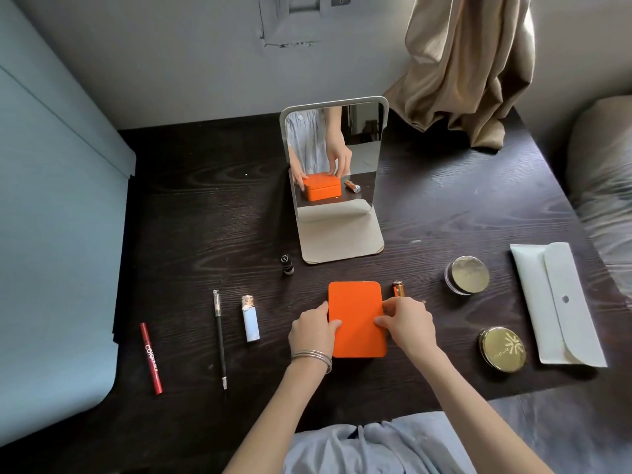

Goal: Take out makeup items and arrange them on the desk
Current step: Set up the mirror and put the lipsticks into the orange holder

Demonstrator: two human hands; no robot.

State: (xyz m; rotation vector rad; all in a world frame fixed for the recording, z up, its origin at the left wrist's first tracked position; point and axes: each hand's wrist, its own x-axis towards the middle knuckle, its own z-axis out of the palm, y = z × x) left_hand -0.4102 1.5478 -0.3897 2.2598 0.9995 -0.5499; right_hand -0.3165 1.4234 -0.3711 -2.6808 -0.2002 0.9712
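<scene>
Both hands grip the closed orange case [356,319] at the tabletop's [205,217] near middle: left hand [313,331] and right hand [408,325] fingers curl over its edges. Probably opening it comes next, calling for a lifted lid, though any hinge is hidden.

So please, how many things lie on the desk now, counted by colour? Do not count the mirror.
Orange: 2, box, tube
Red: 1, pencil
Black: 2, pen, small bottle
Pale blue: 1, lipstick
Gold or silver: 2, jar, compact
White: 1, pouch
Total: 9
</scene>
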